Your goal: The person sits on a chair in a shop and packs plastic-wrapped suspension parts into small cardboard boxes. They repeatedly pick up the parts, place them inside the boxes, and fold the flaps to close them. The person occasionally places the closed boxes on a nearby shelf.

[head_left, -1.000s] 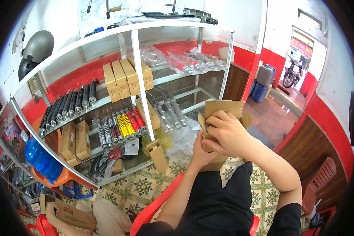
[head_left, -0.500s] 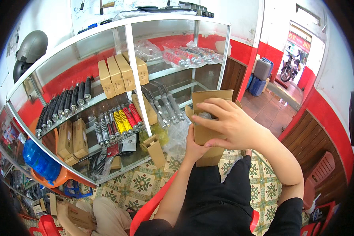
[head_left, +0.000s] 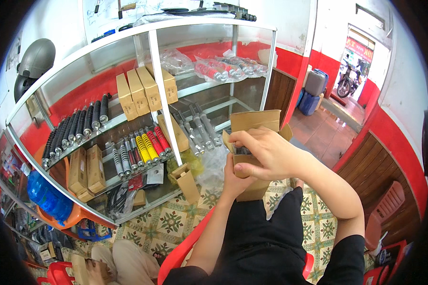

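Observation:
On my lap a tall cardboard box (head_left: 253,191) stands upright with its top flaps raised. My left hand (head_left: 234,176) is closed around the lower left side of its wall. Over the mouth lies my right hand (head_left: 273,154), thumb apart against the near wall and index finger bent toward the left flap (head_left: 227,140). Its other fingers are partly hidden. Between thumb and index, something wrapped in clear plastic (head_left: 241,150) shows inside the box; its kind cannot be made out. The far flap (head_left: 255,119) stands up behind my fingers.
A glass display case (head_left: 153,71) holds black shock absorbers (head_left: 80,121), coloured ones (head_left: 146,146) and long boxes (head_left: 137,91). An open carton (head_left: 186,183) stands on the tiled floor before it. Another person's hand (head_left: 96,272) is at a box, lower left. A red chair (head_left: 387,209) stands right.
My right hand has dropped lower over the box mouth, its fingers curling toward the left flap. My left hand stays on the box. The other person's hand and box have shifted lower.

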`<state>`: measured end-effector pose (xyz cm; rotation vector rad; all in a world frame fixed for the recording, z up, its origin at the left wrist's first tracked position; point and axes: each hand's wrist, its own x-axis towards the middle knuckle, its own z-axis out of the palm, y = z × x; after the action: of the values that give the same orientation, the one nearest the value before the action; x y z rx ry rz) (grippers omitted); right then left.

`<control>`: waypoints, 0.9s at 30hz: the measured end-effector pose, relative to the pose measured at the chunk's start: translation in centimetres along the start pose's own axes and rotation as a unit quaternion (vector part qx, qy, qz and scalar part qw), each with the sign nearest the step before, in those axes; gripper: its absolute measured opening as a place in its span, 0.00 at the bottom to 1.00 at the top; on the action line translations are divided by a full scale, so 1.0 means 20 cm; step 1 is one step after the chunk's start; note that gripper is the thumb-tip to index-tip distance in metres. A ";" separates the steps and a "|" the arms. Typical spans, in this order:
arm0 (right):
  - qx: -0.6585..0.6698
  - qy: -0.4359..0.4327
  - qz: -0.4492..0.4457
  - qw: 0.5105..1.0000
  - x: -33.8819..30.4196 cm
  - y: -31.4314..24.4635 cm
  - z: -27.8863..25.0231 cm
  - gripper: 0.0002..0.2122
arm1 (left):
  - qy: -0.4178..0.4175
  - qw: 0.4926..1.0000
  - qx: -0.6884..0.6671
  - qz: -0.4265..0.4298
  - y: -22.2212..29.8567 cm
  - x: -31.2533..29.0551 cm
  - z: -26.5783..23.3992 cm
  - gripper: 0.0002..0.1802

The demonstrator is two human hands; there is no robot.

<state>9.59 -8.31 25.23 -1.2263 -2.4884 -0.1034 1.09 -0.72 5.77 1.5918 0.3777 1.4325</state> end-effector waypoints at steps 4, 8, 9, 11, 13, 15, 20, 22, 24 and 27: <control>-0.019 0.053 -0.075 0.996 -0.02 0.05 0.03 0.20 | 0.040 0.998 -0.047 0.019 0.09 0.02 0.04 0.38; -0.083 0.041 -0.062 0.994 -0.05 0.04 -0.02 0.21 | 0.034 0.997 -0.071 0.025 -0.01 0.02 0.01 0.39; -0.083 0.037 -0.064 0.994 -0.05 0.04 -0.03 0.20 | 0.035 0.997 -0.072 0.019 -0.01 0.02 0.01 0.39; -0.089 0.032 -0.073 0.993 -0.04 0.03 -0.03 0.20 | 0.035 0.997 -0.072 0.008 0.03 0.01 0.02 0.39; -0.099 0.026 -0.087 0.991 -0.03 0.03 -0.03 0.20 | 0.042 0.997 -0.071 0.011 0.06 0.01 0.03 0.39; -0.113 0.008 -0.081 0.990 0.01 0.01 -0.01 0.20 | 0.044 0.999 -0.020 0.020 0.06 0.01 0.01 0.39; -0.105 -0.065 -0.026 0.992 0.06 0.01 0.01 0.19 | 0.008 0.999 0.020 0.033 -0.01 0.01 0.00 0.39; -0.097 -0.068 -0.027 0.993 0.06 0.01 0.01 0.19 | -0.002 1.000 -0.009 -0.009 0.01 0.01 -0.02 0.40; -0.075 0.025 -0.037 0.996 0.03 0.03 -0.01 0.17 | 0.006 1.000 -0.014 -0.020 0.01 0.00 -0.02 0.40; -0.086 0.167 -0.059 0.980 -0.01 0.02 -0.08 0.16 | 0.036 0.999 -0.004 0.001 -0.01 -0.02 -0.03 0.39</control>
<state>10.47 -8.48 26.64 -1.0248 -2.2884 -0.5228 0.59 -0.65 5.26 1.5385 0.4125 1.4928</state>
